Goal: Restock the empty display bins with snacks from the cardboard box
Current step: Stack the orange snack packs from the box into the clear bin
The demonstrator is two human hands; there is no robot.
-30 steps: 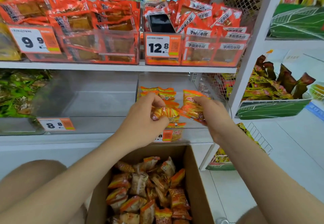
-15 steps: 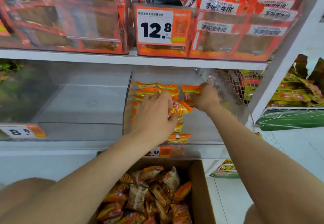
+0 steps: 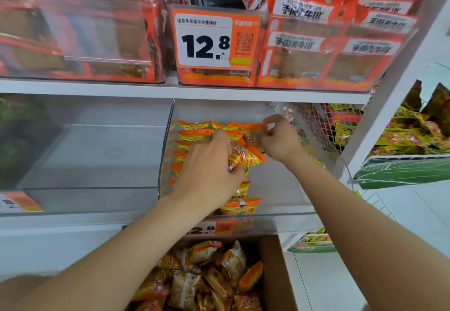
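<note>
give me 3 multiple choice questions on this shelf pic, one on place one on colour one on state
1. Where is the cardboard box? A. on the top shelf B. below the partly filled clear bin C. inside a wire basket
2. What colour frames the 12.8 price tag? A. green B. blue C. orange
3. What is the left hand doing? A. gripping snack packets B. lying flat on the shelf C. reaching into the box

1 B, it sits low, beneath the bin. 2 C, the tag's border is orange. 3 A, its fingers curl round orange packets.
</note>
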